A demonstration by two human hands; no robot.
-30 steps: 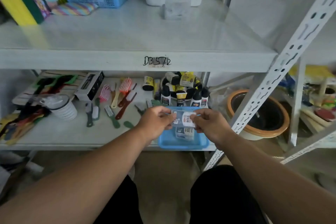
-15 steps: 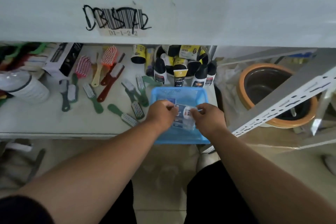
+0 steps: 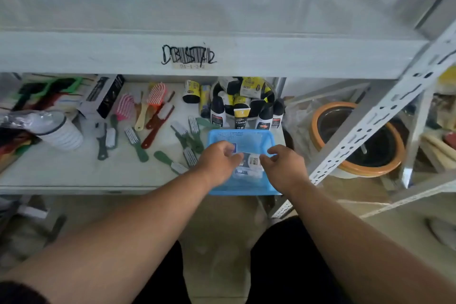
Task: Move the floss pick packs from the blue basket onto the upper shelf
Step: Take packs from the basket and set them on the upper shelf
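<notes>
The upper shelf (image 3: 222,7) spans above me. On the lower shelf (image 3: 74,175) sits the blue basket (image 3: 237,134); over it my left hand (image 3: 217,163) and right hand (image 3: 283,168) each pinch one clear floss pick pack (image 3: 253,160), others beneath.

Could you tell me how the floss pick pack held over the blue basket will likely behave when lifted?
The floss pick pack looks small and flat, so probably light. Its glossy clear wrap may be slippery and somewhat floppy. Both the left hand and right hand pinch it.
</notes>
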